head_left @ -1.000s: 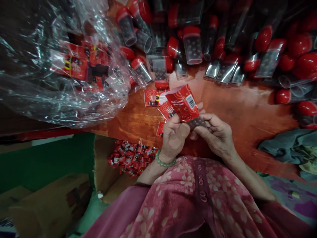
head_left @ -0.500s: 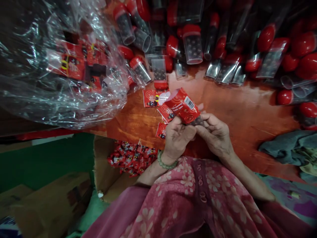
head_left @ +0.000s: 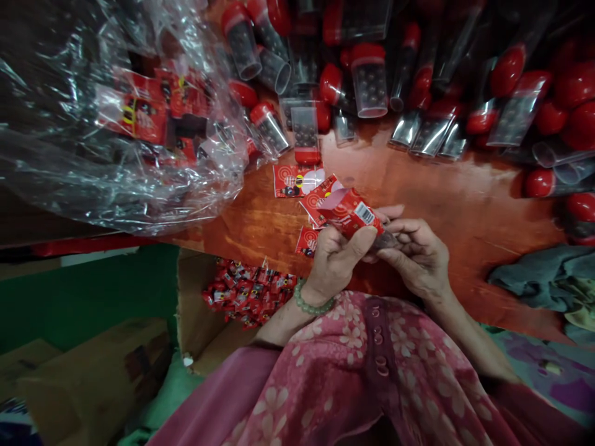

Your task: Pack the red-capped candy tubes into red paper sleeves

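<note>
My left hand (head_left: 335, 260), with a green bead bracelet at the wrist, grips a red printed sleeve (head_left: 349, 214) that has a white barcode on it. The thumb presses on the sleeve's lower side. Out of the sleeve's right end pokes a clear tube of dark balls (head_left: 385, 240), and the fingers of my right hand (head_left: 421, 255) are closed round that end. The sleeve's upper left end gapes. How far the tube reaches inside is hidden. Several flat red sleeves (head_left: 288, 181) lie on the table just beyond my left hand.
Many red-capped clear tubes (head_left: 369, 80) of dark balls crowd the table's far side. A clear plastic bag (head_left: 186, 201) with red sleeves lies at the left. Below the edge stands a cardboard box (head_left: 193, 303) of red packs (head_left: 248, 294). A grey cloth (head_left: 534, 272) is at the right.
Both hands have moved slightly right and down with the sleeve and tube. My left thumb now lies on the sleeve's face. More of a flat sleeve behind it shows.
</note>
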Demonstrator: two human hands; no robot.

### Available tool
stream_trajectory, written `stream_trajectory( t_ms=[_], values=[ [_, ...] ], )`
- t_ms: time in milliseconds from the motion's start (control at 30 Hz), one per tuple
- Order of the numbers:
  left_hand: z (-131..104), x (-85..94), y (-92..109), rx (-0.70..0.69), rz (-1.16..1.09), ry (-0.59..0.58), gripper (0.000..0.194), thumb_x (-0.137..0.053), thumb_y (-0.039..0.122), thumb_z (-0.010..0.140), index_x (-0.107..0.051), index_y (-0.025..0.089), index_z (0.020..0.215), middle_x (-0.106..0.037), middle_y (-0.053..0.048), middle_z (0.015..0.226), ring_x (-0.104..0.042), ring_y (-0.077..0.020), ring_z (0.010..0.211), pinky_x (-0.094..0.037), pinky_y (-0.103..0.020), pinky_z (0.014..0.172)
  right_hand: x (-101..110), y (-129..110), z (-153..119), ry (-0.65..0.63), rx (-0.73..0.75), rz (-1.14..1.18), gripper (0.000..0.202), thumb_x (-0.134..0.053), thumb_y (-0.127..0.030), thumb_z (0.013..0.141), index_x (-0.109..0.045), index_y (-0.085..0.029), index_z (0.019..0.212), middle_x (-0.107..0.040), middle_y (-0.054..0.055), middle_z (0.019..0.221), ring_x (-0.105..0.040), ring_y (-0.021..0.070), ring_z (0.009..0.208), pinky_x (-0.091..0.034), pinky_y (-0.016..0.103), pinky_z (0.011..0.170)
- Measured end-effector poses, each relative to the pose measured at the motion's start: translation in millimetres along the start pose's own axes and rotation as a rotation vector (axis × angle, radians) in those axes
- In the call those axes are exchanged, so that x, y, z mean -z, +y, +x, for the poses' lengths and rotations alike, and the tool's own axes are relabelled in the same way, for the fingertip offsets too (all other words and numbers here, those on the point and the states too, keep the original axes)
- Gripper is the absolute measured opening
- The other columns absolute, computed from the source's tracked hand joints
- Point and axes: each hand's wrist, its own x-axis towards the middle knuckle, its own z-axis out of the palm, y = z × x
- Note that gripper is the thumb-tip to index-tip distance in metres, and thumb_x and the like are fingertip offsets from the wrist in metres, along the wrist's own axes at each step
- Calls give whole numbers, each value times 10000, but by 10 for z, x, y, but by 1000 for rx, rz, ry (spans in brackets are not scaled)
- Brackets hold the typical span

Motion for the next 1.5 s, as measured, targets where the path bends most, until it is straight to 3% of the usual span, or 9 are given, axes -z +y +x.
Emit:
stream_trajectory(
  t_ms=[133,367,567,700,800,933,1200,1333,1500],
  values=[
    [38,-12,8,-25,-32,18,309,-745,504,874,-762,197,906,-764,-93,1254,-710,-263,1200,-570,-359,1003,7,18,-27,-21,-3,-22,283,-823,-350,858,-661,-229,1056,-796,-5,839,-786,159,643,-670,260,633],
    [57,-69,-58,-45,-43,-31,315,-714,510,903,-760,205,966,-740,-104,1305,-690,-283,1251,-566,-386,1030,-40,66,-9,136,43,-161,285,-843,-425,817,-694,-246,981,-741,-30,820,-741,121,654,-637,232,612],
    [53,-27,-61,-65,-75,20,581,-763,640,806,-699,237,1220,-720,-135,1342,-709,-313,1209,-615,-367,872,-35,-5,27,32,4,-73,228,-761,-353,907,-676,-230,1080,-785,-15,782,-763,142,624,-652,256,619],
    [76,-21,-100,-4,-94,44,477,-741,604,846,-744,213,1120,-785,-126,1184,-755,-276,1082,-618,-336,792,-27,81,5,62,42,-106,246,-767,-358,901,-677,-233,1092,-794,-8,838,-783,149,669,-671,269,654],
    [100,-22,-131,-16,-100,65,381,-803,534,813,-778,203,1000,-811,-99,1079,-775,-252,1010,-624,-335,820,-32,145,-19,122,64,-189,259,-778,-382,887,-695,-248,1093,-792,3,920,-791,153,730,-684,285,699],
    [119,-22,-123,-39,-114,96,300,-854,455,777,-797,216,949,-824,-70,1001,-785,-233,959,-622,-340,856,-51,127,-5,130,61,-171,250,-794,-391,870,-699,-248,1051,-779,-10,879,-762,135,659,-678,276,663],
    [107,8,-96,85,-41,-39,484,-806,574,785,-782,203,1094,-776,-127,1224,-748,-238,1023,-576,-287,762,-39,44,80,106,-22,-75,300,-802,-452,851,-646,-241,997,-769,-13,798,-752,145,656,-655,272,628],
    [89,8,-121,66,-50,-68,444,-784,553,814,-786,211,1096,-765,-121,1258,-714,-281,1181,-586,-360,943,-37,44,70,115,-8,-112,324,-841,-441,817,-642,-245,981,-782,-15,812,-772,149,710,-659,258,654],
    [14,0,-138,66,-119,-101,349,-803,484,823,-805,219,1050,-727,-115,1348,-679,-298,1273,-523,-420,1112,-10,22,39,119,56,-135,363,-903,-436,746,-643,-251,918,-781,-23,766,-752,150,623,-653,263,602]
  ],
)
